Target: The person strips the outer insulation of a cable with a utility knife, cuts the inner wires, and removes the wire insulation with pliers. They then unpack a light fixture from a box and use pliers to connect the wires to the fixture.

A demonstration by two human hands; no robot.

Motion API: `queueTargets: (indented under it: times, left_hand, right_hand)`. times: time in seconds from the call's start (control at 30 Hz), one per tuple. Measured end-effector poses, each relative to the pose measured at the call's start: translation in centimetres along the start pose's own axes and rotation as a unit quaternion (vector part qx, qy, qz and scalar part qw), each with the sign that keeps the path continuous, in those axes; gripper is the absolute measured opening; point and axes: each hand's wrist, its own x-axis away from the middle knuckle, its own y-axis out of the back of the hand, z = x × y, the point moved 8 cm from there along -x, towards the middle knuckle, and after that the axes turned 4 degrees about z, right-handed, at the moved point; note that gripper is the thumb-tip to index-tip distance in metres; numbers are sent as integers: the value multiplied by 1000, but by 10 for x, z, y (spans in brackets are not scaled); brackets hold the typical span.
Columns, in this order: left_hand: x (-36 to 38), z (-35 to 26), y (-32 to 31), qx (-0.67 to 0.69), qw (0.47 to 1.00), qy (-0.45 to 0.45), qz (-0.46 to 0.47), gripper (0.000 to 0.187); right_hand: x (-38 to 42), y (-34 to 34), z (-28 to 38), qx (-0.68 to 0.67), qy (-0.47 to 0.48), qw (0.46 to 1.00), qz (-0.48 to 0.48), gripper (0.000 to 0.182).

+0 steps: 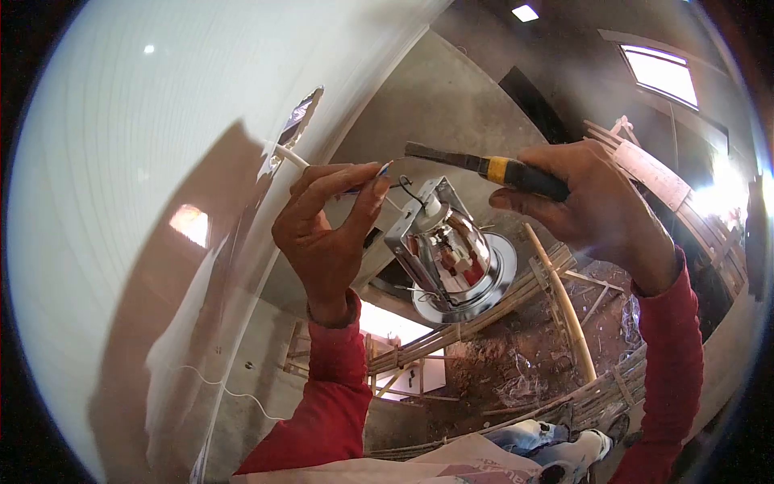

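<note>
My left hand pinches the blue and white wire ends of a white cable, which comes out of a ragged hole in the white ceiling panel. In my right hand are pliers with a black and yellow handle. Their dark jaws point left, close to the thin wire end. Below and between both hands hangs a shiny metal light fitting with a round rim, a bracket and a short black wire. Whether the jaws touch the wire is too small to tell.
A thin white wire dangles at the lower left. Wooden poles form scaffolding below, over a reddish dirt floor with plastic scraps. Grey walls stand behind, with a bright window at the upper right. Shoes show at the bottom.
</note>
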Motion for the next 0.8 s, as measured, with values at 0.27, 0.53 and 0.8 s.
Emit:
queueTargets:
  times: [0.27, 0.53, 0.8]
  left_hand:
    - [1, 0, -1, 6, 1000, -28, -7, 22]
    - [3, 11, 4, 75, 997, -17, -2, 21]
    - [1, 6, 3, 46, 998, -44, 5, 20]
  right_hand:
    - [6, 1, 2, 29, -5, 1000, -5, 28]
    - [0, 1, 9, 43, -24, 999, 8, 28]
    - [7, 3, 16, 62, 6, 998, -25, 25]
